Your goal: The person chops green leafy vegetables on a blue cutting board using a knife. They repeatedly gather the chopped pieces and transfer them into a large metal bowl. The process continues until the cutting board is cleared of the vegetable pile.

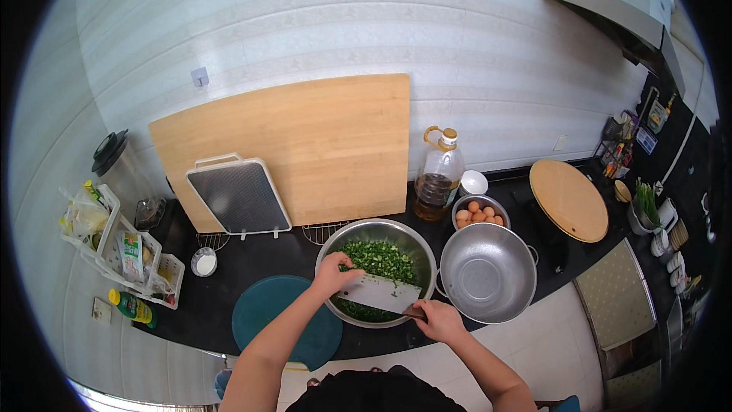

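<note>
A steel bowl (415, 246) full of chopped green vegetable (381, 258) sits on the dark counter in front of me. My right hand (440, 319) grips the handle of a broad cleaver (379, 294), whose flat blade lies across the bowl's near side. My left hand (333, 271) rests against the blade's left end, over the greens, fingers curled on the blade.
An empty steel pot (488, 273) stands right of the bowl. Behind are a bowl of eggs (480, 214), an oil bottle (440, 175), a large wooden board (305, 145) against the wall and a round wooden lid (569, 200). A teal round mat (274, 313) lies left.
</note>
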Action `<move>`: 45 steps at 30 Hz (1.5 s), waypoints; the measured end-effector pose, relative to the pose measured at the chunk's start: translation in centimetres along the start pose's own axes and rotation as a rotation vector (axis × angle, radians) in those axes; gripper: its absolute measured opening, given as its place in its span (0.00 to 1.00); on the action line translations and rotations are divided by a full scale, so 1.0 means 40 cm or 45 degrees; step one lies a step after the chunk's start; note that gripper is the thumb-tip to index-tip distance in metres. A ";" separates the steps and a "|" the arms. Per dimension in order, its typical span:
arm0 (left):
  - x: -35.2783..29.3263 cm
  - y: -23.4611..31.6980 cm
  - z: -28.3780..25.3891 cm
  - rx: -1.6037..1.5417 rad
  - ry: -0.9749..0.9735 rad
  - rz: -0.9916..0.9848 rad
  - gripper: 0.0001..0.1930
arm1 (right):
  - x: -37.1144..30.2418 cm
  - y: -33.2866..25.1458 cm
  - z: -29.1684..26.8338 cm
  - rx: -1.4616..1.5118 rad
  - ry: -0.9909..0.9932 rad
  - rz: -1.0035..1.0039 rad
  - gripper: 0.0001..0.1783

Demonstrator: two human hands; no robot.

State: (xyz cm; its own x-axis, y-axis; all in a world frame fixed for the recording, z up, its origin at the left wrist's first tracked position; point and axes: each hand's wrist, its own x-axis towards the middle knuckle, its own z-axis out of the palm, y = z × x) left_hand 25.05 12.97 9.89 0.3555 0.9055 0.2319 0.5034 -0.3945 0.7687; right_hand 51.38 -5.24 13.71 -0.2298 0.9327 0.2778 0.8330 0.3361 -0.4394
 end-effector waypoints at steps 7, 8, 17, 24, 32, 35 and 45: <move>0.041 -0.020 0.025 0.440 -0.042 0.189 0.38 | -0.013 0.012 -0.013 -0.091 -0.009 -0.105 0.18; 0.054 -0.028 0.030 0.424 -0.035 0.074 0.40 | -0.019 0.016 -0.013 -0.098 -0.023 -0.091 0.19; 0.039 0.089 0.046 0.634 -0.229 0.423 0.41 | -0.041 0.033 -0.025 -0.128 -0.021 -0.097 0.20; 0.091 0.001 0.014 0.300 -0.270 0.156 0.18 | -0.054 0.049 -0.031 -0.111 -0.045 -0.100 0.20; 0.034 -0.002 0.039 0.272 -0.053 0.227 0.19 | -0.056 0.061 -0.032 -0.119 -0.029 -0.112 0.19; 0.050 -0.019 0.024 0.403 0.061 0.128 0.14 | -0.059 0.062 -0.042 -0.112 -0.013 -0.120 0.19; 0.020 0.161 0.092 0.429 -0.375 0.584 0.40 | -0.012 0.031 -0.035 -0.102 -0.013 -0.228 0.18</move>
State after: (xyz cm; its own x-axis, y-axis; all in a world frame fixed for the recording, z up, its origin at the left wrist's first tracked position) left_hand 31.47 10.57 12.83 0.7709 0.5707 0.2828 0.4513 -0.8028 0.3897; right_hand 53.23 -5.45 14.21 -0.3828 0.8604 0.3365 0.8157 0.4858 -0.3140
